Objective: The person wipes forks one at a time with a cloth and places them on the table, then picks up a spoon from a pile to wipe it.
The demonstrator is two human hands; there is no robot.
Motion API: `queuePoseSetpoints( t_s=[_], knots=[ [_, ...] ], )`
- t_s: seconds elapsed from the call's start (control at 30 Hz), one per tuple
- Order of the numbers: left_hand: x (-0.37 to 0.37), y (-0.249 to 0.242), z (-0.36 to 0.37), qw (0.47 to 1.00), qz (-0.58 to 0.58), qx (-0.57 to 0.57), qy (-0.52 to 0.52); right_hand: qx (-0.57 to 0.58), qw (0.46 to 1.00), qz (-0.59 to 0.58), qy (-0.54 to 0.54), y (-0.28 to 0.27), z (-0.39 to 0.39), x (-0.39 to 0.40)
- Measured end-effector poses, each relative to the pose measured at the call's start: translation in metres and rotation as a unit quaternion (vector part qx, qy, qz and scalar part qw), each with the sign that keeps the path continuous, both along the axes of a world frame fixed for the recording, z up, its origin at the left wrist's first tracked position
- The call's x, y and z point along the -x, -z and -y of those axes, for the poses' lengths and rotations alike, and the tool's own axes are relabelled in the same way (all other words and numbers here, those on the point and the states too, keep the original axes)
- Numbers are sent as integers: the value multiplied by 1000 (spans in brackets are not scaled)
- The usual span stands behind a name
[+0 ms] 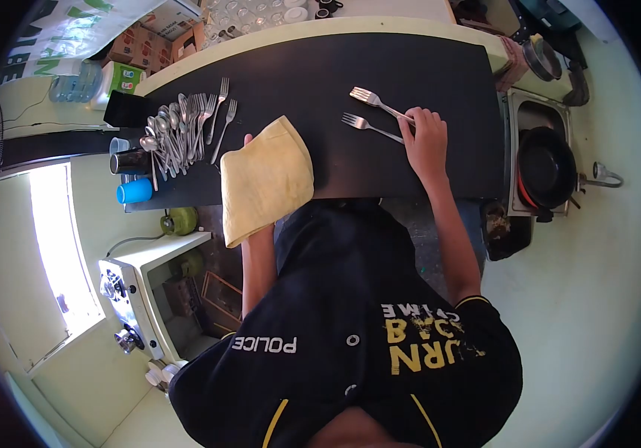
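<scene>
A folded yellow cloth (267,179) drapes over my left hand (248,140), which grips it from beneath; only a fingertip and the wrist show. On the right of the dark counter, my right hand (426,142) pinches the handle end of a fork (365,95), whose tines point to the left. A second fork (369,127) lies just below it, its handle end close to my right fingers. Left of the cloth is a pile of spoons and forks (179,131). Two forks lie at that pile's right edge, nearest the cloth, one being a fork (225,128).
A blue cup (135,190) and a black cup (129,162) stand at the counter's left end. Right of the counter, a black pan (546,168) sits in the sink (516,112). Glassware (242,15) stands beyond the far edge. An oven (160,291) is at lower left.
</scene>
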State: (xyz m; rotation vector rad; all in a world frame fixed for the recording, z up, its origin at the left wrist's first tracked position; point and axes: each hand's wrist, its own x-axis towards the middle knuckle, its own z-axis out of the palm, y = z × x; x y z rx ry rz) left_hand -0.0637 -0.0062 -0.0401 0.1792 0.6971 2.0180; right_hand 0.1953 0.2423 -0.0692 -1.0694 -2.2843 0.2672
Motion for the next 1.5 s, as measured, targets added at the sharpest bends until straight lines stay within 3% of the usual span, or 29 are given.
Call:
queuePoseSetpoints(
  t_s=[0.73,0.83,0.93,1.13,1.17,1.2,1.27,1.33,1.4,1.43,1.5],
  knots=[
    [-4,-17,12,998,55,-4,-26,14,1000,1,-7,-11,3,2],
    [-4,-16,20,999,-3,17,-39,-18,1000,-15,2,-23,6,7],
    [0,-8,41,996,9,36,-78,-37,998,-45,-5,-40,16,25],
    [19,40,100,983,17,48,-174,109,978,-78,-159,-58,66,107],
    [28,42,106,951,-196,173,-165,126,971,-79,-187,-58,76,124],
    [38,43,113,859,-396,290,-145,132,966,-76,-209,-56,85,141],
    [62,47,124,780,-502,351,-127,112,962,-69,-240,-58,102,176],
    [84,44,132,900,-342,237,-132,91,961,-59,-254,-60,115,212],
    [105,30,144,982,-134,72,-114,71,964,-41,-253,-54,118,252],
    [115,22,150,995,-19,-27,-94,60,965,-32,-253,-48,116,272],
    [134,18,162,994,-40,-1,-106,31,969,-9,-244,-37,106,309]
  ],
)
